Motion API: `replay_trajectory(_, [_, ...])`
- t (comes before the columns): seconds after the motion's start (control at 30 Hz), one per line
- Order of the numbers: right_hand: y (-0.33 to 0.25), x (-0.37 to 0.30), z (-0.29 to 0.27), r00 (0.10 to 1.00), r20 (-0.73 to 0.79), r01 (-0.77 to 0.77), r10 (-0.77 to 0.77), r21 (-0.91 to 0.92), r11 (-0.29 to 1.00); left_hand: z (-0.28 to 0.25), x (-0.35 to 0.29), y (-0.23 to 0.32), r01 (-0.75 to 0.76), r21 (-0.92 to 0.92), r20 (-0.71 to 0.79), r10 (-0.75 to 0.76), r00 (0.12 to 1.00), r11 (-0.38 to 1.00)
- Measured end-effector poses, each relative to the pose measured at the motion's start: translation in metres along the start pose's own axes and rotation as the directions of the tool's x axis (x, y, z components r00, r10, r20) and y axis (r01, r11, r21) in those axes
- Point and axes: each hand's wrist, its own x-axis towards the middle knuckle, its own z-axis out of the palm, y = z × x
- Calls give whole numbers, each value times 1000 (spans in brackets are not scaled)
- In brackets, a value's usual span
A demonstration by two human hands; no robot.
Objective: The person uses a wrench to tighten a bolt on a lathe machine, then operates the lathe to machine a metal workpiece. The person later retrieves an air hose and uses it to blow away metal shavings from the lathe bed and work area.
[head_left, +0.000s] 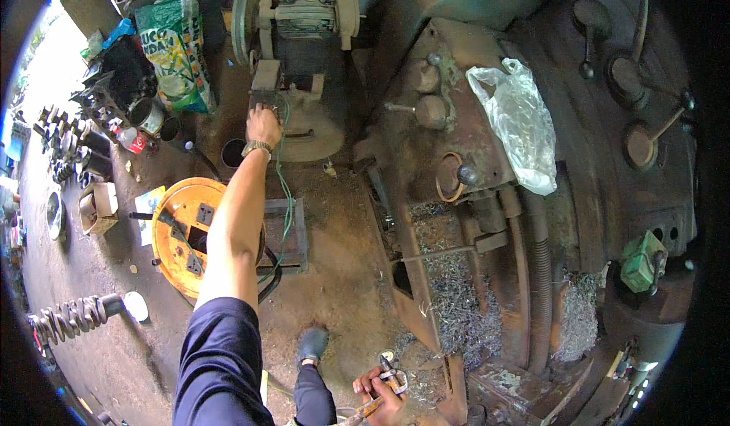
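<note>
My left hand (264,128), a watch on its wrist, reaches far forward to the front of a grinder-like machine (306,15). Its fingers are curled against a small box-like part on the machine's stand, and they cover whatever they grip or press. A thin green cable (282,179) hangs down beside that wrist. Low in the view, my right hand (382,405) is closed around a metal tool (393,379) with a rounded, clamp-like end; its exact kind is unclear. Under my left forearm stands an orange cable reel (171,232) with black sockets, partly hidden by the arm.
A large lathe-like machine (525,38) with levers fills the right, a clear plastic bag (521,126) lying on it. Metal shavings (456,304) heap below. Leftward are a coil spring shock absorber (72,316), a cardboard box (99,207), a green-and-white sack (176,53) and dark metal parts (72,141).
</note>
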Motion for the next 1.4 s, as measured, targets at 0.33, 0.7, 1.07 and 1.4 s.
replay_trajectory(0.33, [2, -4, -38, 987, 14, 162, -162, -117, 980, -24, -52, -3, -55, -243, -76, 38, 996, 969])
replay_trajectory(0.7, [41, -89, -27, 978, 164, 182, -130, -360, 915, -136, -434, 134, 831, -555, 676, 555, 485, -50])
replay_trajectory(1.07, [-36, -180, -32, 943, 130, 328, -308, -187, 926, -255, -469, 209, 770, -631, 617, 662, 425, 93])
replay_trajectory(1.4, [-166, -259, -159, 559, -415, 796, -718, 26, 605, -287, -612, 200, 492, -634, 741, 650, 166, 597])
